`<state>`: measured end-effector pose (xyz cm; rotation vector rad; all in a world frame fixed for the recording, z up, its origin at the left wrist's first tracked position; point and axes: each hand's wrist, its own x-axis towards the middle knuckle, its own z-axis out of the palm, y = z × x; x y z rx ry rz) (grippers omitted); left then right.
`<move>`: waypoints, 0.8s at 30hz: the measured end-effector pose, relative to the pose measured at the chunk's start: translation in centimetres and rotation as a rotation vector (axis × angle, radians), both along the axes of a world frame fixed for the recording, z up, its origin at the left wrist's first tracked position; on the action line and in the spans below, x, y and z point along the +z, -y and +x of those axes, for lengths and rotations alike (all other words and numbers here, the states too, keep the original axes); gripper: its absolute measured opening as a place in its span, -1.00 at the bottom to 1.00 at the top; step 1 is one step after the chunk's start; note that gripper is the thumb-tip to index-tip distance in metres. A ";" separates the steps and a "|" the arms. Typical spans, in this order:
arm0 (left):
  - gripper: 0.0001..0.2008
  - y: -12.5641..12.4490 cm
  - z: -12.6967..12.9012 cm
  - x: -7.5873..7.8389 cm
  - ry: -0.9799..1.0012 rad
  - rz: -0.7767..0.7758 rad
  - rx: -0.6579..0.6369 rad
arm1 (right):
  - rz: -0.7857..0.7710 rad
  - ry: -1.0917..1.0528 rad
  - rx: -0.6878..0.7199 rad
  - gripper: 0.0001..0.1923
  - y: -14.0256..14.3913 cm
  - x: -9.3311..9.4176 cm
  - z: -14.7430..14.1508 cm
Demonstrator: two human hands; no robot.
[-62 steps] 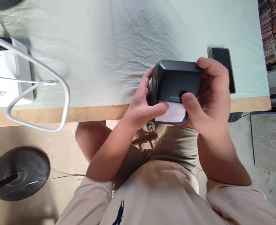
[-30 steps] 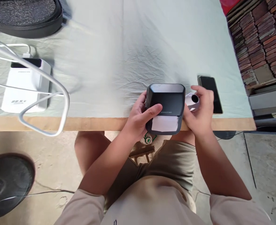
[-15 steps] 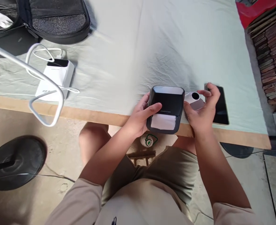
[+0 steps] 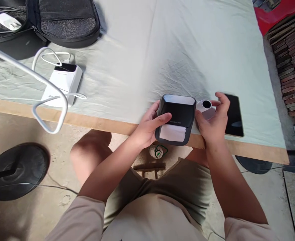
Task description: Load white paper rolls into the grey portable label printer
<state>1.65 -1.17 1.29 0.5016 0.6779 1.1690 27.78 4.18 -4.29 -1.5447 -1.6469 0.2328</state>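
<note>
My left hand [image 4: 152,125] is closed round the left side of a black portable label printer [image 4: 179,112], thumb across its front. A torn-edged white paper strip [image 4: 172,133] shows at the printer's lower part. Just right of the printer is a small white roll [image 4: 204,112] with a dark round end. My right hand [image 4: 214,124] curls round this roll, thumb at its near left side and fingers at its right. Beyond that hand, a dark phone [image 4: 234,115] lies flat on the table, partly hidden by the fingers.
A white power bank [image 4: 62,83] with a looped white cable [image 4: 63,115] is at the left. Behind it stands an open black zip case [image 4: 69,28] with a charger [image 4: 8,21] in its left half. The table's wooden edge [image 4: 107,128] runs in front of me.
My right hand has drawn slightly left, its fingertips coming away from the phone's top edge. The printer stays in my left hand, a little lower in view. The whole view has shifted slightly.
</note>
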 end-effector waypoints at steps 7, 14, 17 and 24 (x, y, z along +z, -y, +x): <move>-0.21 -0.3 0.3 0.2 0.010 -0.027 -0.041 | -0.076 -0.025 -0.047 -0.14 0.2 0.9 -0.4; -0.23 -0.2 0.2 0.4 0.048 -0.050 -0.056 | -0.105 -0.046 -0.063 -0.15 0.6 1.5 -0.8; -0.19 -0.2 0.1 0.3 0.045 -0.065 -0.054 | -0.109 -0.045 -0.057 -0.16 0.9 1.6 -1.0; -0.18 -0.2 0.0 0.3 0.012 -0.058 -0.084 | -0.097 -0.032 -0.046 -0.19 0.6 0.9 -0.6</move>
